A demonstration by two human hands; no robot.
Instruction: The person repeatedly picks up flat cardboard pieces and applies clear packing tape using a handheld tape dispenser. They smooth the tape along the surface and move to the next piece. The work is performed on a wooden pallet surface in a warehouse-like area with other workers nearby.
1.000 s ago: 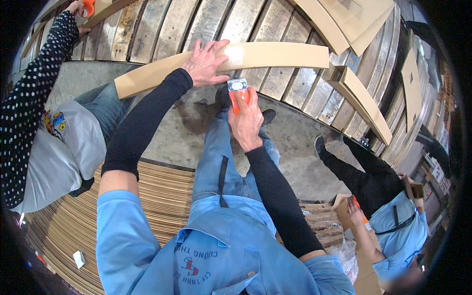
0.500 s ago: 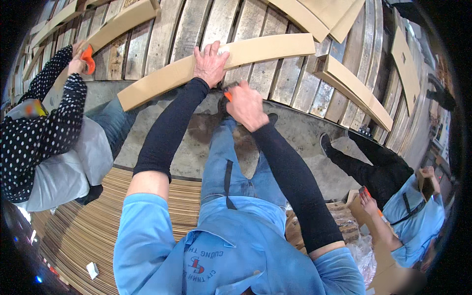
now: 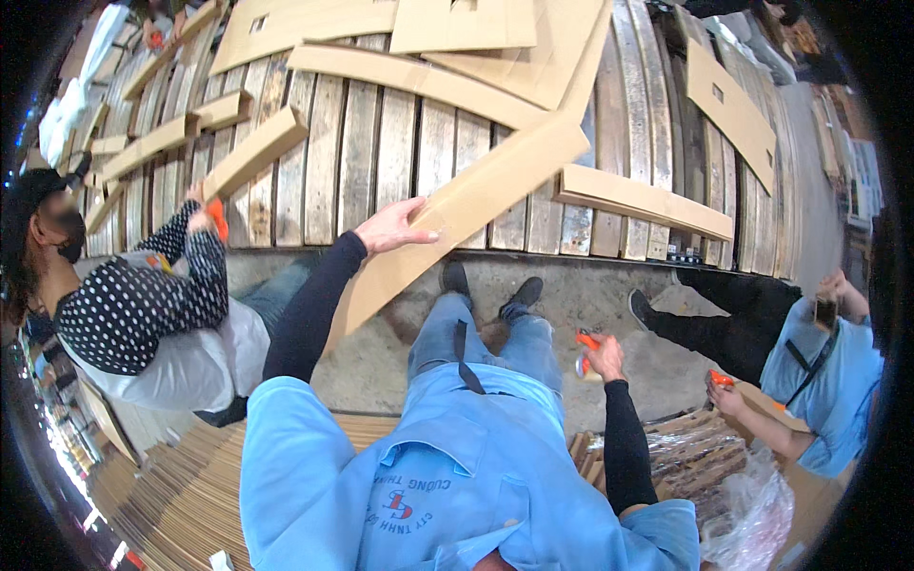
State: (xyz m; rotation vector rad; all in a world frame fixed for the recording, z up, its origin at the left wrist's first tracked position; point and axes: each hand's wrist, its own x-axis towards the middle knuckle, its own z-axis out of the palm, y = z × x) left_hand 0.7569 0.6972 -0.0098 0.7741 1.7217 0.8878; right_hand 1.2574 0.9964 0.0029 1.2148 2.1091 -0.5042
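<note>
A long, narrow folded cardboard box [image 3: 495, 181] slants across the edge of the wooden pallets, its near end hanging past the edge beside my left forearm. My left hand [image 3: 392, 226] is closed on it near the middle, thumb lying across the top face. Low on the right, away from the cardboard, my right hand [image 3: 606, 359] grips an orange tape dispenser [image 3: 588, 341]. A tape roll appears to sit on it, though the fingers partly cover the tool.
Flat cardboard sheets [image 3: 466, 24] and another long box [image 3: 647, 202] lie on the pallets [image 3: 352, 152]. A co-worker in polka-dot sleeves [image 3: 124, 314] works at left; another in a blue shirt [image 3: 828, 371] is at right. Stacked cardboard [image 3: 181, 504] stands behind me.
The long box has swung from nearly level to a steep slant under my left hand. My right hand has pulled away from it, down and right, with the tape dispenser.
</note>
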